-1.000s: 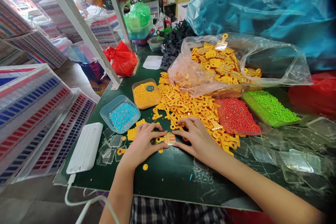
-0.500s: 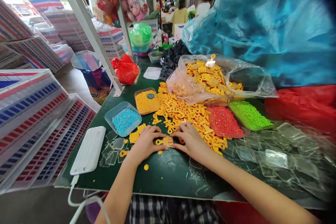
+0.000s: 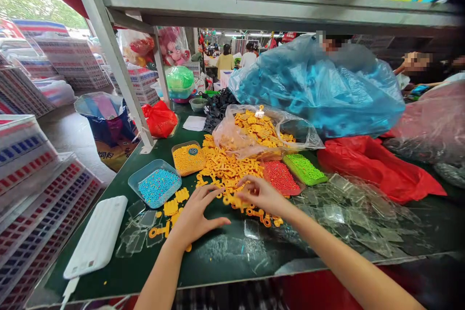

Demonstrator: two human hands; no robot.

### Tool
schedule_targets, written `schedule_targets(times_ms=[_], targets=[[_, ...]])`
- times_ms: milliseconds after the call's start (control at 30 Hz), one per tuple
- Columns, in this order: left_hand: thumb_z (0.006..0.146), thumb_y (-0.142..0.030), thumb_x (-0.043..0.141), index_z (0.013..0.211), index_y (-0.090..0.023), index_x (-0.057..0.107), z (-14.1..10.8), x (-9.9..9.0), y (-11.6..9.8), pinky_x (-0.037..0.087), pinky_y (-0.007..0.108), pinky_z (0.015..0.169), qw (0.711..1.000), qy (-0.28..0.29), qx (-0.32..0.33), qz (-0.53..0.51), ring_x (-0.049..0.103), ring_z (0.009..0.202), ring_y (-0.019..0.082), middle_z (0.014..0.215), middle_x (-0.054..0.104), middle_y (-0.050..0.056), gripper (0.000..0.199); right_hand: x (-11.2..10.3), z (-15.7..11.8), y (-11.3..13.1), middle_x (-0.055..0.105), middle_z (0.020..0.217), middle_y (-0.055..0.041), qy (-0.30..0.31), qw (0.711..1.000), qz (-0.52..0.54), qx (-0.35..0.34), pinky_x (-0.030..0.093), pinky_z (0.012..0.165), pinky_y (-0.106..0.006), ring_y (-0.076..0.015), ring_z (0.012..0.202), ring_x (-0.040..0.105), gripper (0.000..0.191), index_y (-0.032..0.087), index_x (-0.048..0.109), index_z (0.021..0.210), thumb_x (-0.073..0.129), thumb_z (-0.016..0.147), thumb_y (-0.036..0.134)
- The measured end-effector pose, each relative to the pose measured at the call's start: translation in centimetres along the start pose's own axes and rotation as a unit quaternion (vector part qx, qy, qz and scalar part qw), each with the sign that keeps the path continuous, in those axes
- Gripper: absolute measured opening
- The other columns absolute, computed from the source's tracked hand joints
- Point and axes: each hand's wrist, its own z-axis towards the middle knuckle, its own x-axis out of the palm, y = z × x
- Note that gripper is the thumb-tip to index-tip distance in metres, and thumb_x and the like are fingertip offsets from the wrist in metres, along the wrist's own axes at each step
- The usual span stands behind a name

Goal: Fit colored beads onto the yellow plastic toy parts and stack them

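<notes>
Yellow plastic tags heap at 1 o'clock from the open left hand; right hand curls, gripping tags at its 9 o'clock.

Both hands work at the table edge.

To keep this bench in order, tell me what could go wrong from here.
The right hand works at the edge of the loose yellow plastic pieces, close to the uncovered tray of red beads; a careless sweep might tip beads into the heap. The clear plastic sheets lie scattered beside the right forearm and could get knocked or scratched. Pieces near the left hand could slide toward the bench's front edge and fall.
</notes>
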Motion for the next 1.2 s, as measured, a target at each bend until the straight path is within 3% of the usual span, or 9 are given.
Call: schedule_targets(times_ms=[67,167,233,300,533,733,900,1000,1200], targets=[[0.083,-0.044,0.071,0.131,-0.025,0.054,-0.1,-0.1,0.5,0.049,0.044,0.098,0.999,-0.039,0.004,0.038,0.056,0.115,0.027,0.123,0.06,0.009,0.053,-3.2,2.5,0.6,0.066,0.069,-0.0023,-0.114,0.991,-0.059,-0.024,0.05,0.057,-0.03,-0.0181,0.062,0.063,0.045,0.018,0.06,0.098,0.062,0.079,0.059],[0.092,-0.037,0.06,0.122,-0.024,0.059,-0.3,-0.1,1.0,0.05,0.042,0.095,0.993,-0.082,0.037,0.079,0.058,0.11,0.025,0.117,0.062,0.009,0.033,-8.0,7.4,1.7,0.07,0.101,-0.0117,-0.213,0.971,-0.105,-0.039,0.052,0.079,-0.039,-0.0236,0.094,0.066,0.053,0.018,0.048,0.128,0.045,0.091,0.055],[0.095,-0.033,0.056,0.117,-0.024,0.062,-0.4,-0.1,1.0,0.05,0.041,0.094,0.989,-0.098,0.057,0.092,0.059,0.108,0.024,0.114,0.063,0.008,0.025,-10.1,9.7,2.2,0.064,0.121,-0.0149,-0.247,0.956,-0.148,-0.05,0.047,0.092,-0.042,-0.0258,0.115,0.058,0.051,0.018,0.048,0.131,0.042,0.093,0.052],[0.095,-0.031,0.053,0.114,-0.024,0.063,-0.4,0.0,0.9,0.05,0.04,0.094,0.988,-0.11,0.057,0.093,0.06,0.107,0.024,0.112,0.063,0.008,0.022,-10.9,10.3,2.3,0.062,0.125,-0.0146,-0.246,0.947,-0.199,-0.062,0.043,0.098,-0.043,-0.0269,0.119,0.055,0.044,0.018,0.055,0.121,0.045,0.092,0.049],[0.094,-0.028,0.054,0.109,-0.024,0.065,-0.2,0.4,0.3,0.049,0.04,0.096,0.994,-0.069,0.052,0.067,0.06,0.106,0.023,0.111,0.063,0.007,0.019,-7.0,4.0,0.4,0.068,0.087,-0.006,-0.106,0.915,-0.38,-0.083,0.045,0.08,-0.035,-0.0211,0.086,0.061,0.016,0.02,0.064,0.087,0.05,0.088,0.028],[0.095,-0.023,0.052,0.101,-0.024,0.067,-0.2,0.2,0.4,0.048,0.039,0.095,0.995,-0.075,0.05,0.053,0.06,0.104,0.021,0.107,0.064,0.007,0.017,-4.7,2.7,-1.8,0.068,0.094,-0.0103,-0.009,0.874,-0.482,-0.055,0.045,0.082,-0.038,-0.0265,0.099,0.058,0.015,0.019,0.066,0.089,0.066,0.082,0.032],[0.093,-0.016,0.051,0.087,-0.021,0.068,-0.2,0.3,1.4,0.049,0.035,0.085,0.997,-0.051,0.028,0.045,0.061,0.092,0.019,0.098,0.065,0.005,0.018,-4.3,3.7,-2.7,0.068,0.086,-0.0076,0.004,0.861,-0.507,-0.051,0.046,0.075,-0.035,-0.0251,0.09,0.06,0.011,0.02,0.066,0.081,0.066,0.084,0.031],[0.092,-0.014,0.051,0.089,-0.021,0.068,-0.3,0.5,1.5,0.047,0.037,0.086,0.997,-0.027,0.002,0.069,0.06,0.095,0.02,0.099,0.066,0.005,0.018,-4.0,3.8,-2.7,0.067,0.084,-0.009,-0.009,0.856,-0.513,-0.059,0.046,0.074,-0.035,-0.0268,0.091,0.059,0.01,0.02,0.064,0.079,0.066,0.084,0.028],[0.093,-0.016,0.052,0.094,-0.023,0.069,-0.3,0.9,0.8,0.045,0.038,0.089,0.996,0.017,0.031,0.082,0.058,0.1,0.021,0.1,0.067,0.005,0.018,-3.6,3.5,-1.7,0.065,0.092,-0.0156,-0.05,0.857,-0.505,-0.087,0.048,0.074,-0.039,-0.0309,0.098,0.055,0.013,0.019,0.061,0.086,0.05,0.091,0.022]])
